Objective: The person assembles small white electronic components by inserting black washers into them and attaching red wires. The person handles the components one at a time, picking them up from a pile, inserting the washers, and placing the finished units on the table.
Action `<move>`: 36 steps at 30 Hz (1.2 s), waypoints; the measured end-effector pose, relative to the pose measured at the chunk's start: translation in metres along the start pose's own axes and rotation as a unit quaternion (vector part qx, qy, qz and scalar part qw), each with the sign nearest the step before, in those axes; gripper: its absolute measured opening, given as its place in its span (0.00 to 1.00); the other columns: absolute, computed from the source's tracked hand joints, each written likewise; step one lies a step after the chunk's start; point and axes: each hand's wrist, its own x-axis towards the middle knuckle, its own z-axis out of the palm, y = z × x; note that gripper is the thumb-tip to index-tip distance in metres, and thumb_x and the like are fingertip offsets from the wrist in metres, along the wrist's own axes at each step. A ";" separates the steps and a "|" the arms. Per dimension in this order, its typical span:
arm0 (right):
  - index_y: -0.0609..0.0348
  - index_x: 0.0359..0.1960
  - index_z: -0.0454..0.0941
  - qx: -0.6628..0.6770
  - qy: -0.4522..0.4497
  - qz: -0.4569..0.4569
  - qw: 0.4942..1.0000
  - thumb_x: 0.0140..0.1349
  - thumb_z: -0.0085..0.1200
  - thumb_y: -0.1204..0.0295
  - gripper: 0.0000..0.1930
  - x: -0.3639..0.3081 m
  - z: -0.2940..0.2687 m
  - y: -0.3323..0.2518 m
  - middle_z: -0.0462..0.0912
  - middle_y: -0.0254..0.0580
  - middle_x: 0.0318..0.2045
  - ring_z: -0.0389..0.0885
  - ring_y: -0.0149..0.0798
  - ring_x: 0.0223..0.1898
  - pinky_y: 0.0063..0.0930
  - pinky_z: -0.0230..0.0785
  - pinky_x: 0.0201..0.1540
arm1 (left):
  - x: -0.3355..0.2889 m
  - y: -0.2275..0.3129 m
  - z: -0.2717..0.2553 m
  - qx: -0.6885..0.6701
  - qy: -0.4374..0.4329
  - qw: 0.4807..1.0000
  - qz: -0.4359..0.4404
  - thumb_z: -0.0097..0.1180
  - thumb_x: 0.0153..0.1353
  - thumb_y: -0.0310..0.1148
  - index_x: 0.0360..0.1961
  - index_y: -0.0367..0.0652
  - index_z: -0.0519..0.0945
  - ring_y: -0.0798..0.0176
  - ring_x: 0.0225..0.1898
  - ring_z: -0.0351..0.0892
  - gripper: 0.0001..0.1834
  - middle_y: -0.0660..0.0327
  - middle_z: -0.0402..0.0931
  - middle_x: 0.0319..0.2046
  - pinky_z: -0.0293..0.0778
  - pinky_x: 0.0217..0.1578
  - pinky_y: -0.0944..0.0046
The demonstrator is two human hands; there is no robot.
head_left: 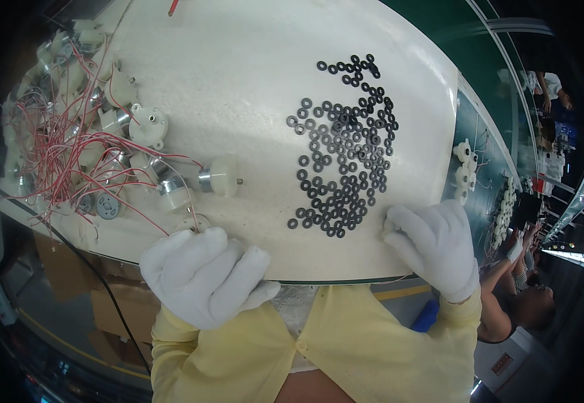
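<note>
Between parts: the gloved left hand rests curled, seemingly empty, at the desk edge; the right hand, fingers loosely bent, touches the near rubber rings, apparently picking one; grip unclear.

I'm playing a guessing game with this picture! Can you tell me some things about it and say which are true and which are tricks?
1. Both hands wear white gloves. True: left hand, right hand.
2. The small rings are red. False: they are black.
3. The right hand's fingers rest beside the rings. True.
4. The little motors lie on the person's right. False: they are piled on the left, with red and white wires.
5. The left hand holds a hammer. False: no hammer shows.
</note>
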 end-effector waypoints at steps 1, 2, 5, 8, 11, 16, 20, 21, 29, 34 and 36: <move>0.51 0.45 0.81 0.028 0.018 0.013 0.999 0.60 0.65 0.67 0.13 0.001 0.003 0.002 0.81 0.31 0.27 0.75 0.39 0.25 0.35 0.64 0.35 | 0.000 0.000 -0.001 0.000 -0.011 1.000 -0.006 0.54 0.61 0.51 0.31 0.54 0.81 0.57 0.40 0.76 0.14 0.69 0.79 0.29 0.68 0.40 0.56; 0.52 0.46 0.82 0.056 0.036 0.025 0.997 0.61 0.64 0.67 0.13 0.002 0.008 0.004 0.82 0.32 0.28 0.76 0.40 0.25 0.35 0.65 0.35 | 0.000 0.001 -0.002 0.000 -0.021 1.000 -0.011 0.53 0.62 0.50 0.31 0.54 0.81 0.57 0.41 0.76 0.14 0.69 0.79 0.29 0.68 0.41 0.55; 0.55 0.49 0.83 0.097 0.136 0.125 0.978 0.63 0.62 0.71 0.13 -0.022 0.041 0.025 0.85 0.35 0.30 0.78 0.42 0.25 0.35 0.66 0.34 | -0.001 0.000 -0.002 -0.004 -0.010 1.000 -0.006 0.52 0.64 0.48 0.32 0.52 0.81 0.56 0.43 0.77 0.14 0.68 0.80 0.30 0.69 0.44 0.53; 0.55 0.51 0.84 -0.012 0.153 0.207 0.966 0.63 0.60 0.75 0.14 -0.045 0.058 0.034 0.85 0.37 0.28 0.79 0.42 0.26 0.34 0.67 0.32 | 0.001 0.000 -0.002 -0.010 -0.013 1.000 0.003 0.51 0.66 0.46 0.35 0.49 0.82 0.54 0.44 0.77 0.14 0.65 0.81 0.31 0.70 0.45 0.51; 0.55 0.53 0.84 -0.015 0.144 0.237 0.961 0.61 0.61 0.77 0.17 -0.052 0.045 0.033 0.85 0.38 0.28 0.78 0.41 0.24 0.32 0.66 0.32 | 0.009 -0.003 -0.004 -0.008 -0.011 1.000 0.010 0.55 0.63 0.49 0.34 0.50 0.82 0.57 0.37 0.76 0.14 0.67 0.79 0.27 0.69 0.36 0.58; 0.56 0.53 0.83 -0.004 0.216 0.249 0.944 0.54 0.69 0.67 0.23 -0.053 0.030 0.015 0.79 0.34 0.26 0.75 0.41 0.26 0.35 0.64 0.35 | 0.005 -0.002 -0.002 0.015 -0.010 0.999 0.030 0.53 0.65 0.47 0.37 0.48 0.82 0.54 0.40 0.77 0.15 0.64 0.79 0.30 0.71 0.39 0.54; 0.48 0.50 0.83 -0.053 0.201 0.183 0.961 0.49 0.72 0.60 0.24 -0.040 0.038 0.011 0.74 0.30 0.26 0.72 0.40 0.29 0.37 0.60 0.36 | -0.001 -0.001 -0.003 0.007 -0.043 0.999 0.032 0.44 0.72 0.40 0.45 0.42 0.82 0.48 0.49 0.78 0.17 0.58 0.82 0.37 0.74 0.49 0.44; 0.48 0.50 0.83 -0.062 0.201 0.195 0.958 0.50 0.72 0.61 0.24 -0.041 0.038 0.013 0.73 0.30 0.26 0.71 0.39 0.29 0.37 0.60 0.36 | -0.001 0.000 -0.003 0.016 -0.041 0.999 0.027 0.44 0.73 0.39 0.46 0.42 0.82 0.48 0.49 0.78 0.17 0.58 0.81 0.37 0.74 0.49 0.44; 0.49 0.53 0.83 -0.110 0.254 0.280 0.919 0.55 0.69 0.67 0.21 -0.067 0.049 0.047 0.74 0.30 0.26 0.72 0.38 0.28 0.35 0.62 0.33 | 0.002 0.002 0.002 0.040 0.011 0.999 0.009 0.49 0.67 0.42 0.41 0.48 0.83 0.54 0.44 0.78 0.13 0.65 0.81 0.33 0.72 0.46 0.51; 0.54 0.54 0.82 -0.091 0.281 0.310 0.903 0.58 0.67 0.71 0.21 -0.082 0.054 0.064 0.78 0.33 0.25 0.74 0.38 0.25 0.35 0.64 0.30 | 0.000 0.002 0.002 0.037 0.010 0.999 0.005 0.49 0.66 0.41 0.41 0.48 0.83 0.53 0.45 0.78 0.13 0.64 0.81 0.33 0.72 0.47 0.49; 0.58 0.54 0.82 -0.048 0.277 0.333 0.900 0.59 0.65 0.74 0.20 -0.084 0.051 0.064 0.81 0.36 0.28 0.76 0.37 0.26 0.32 0.66 0.31 | -0.002 0.001 0.001 0.035 0.012 0.999 0.006 0.49 0.66 0.41 0.42 0.47 0.83 0.53 0.45 0.78 0.14 0.64 0.81 0.33 0.72 0.47 0.49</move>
